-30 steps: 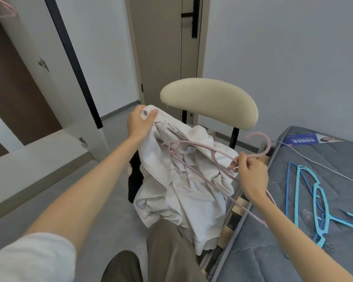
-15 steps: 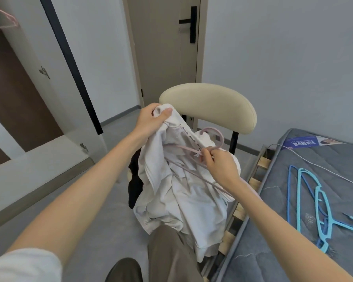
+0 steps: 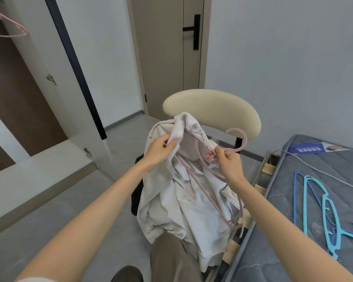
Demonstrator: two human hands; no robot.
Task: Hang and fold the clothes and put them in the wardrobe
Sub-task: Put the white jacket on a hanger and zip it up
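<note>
Now | left hand (image 3: pixel 159 151) grips crumpled white fabric garment (image 3: pixel 181 200) | right hand (image 3: pixel 230 165), at its 3 o'clock, pinches pink plastic hanger (image 3: pixel 232 223)

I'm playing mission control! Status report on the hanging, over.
Left hand grips white garment up top. Right hand pinches pink hanger, laid across garment. Not hung yet; nothing in the way.

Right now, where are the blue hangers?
In the head view, the blue hangers lie flat on the grey mattress at the lower right, to the right of the right hand holding the pink hanger.
</note>
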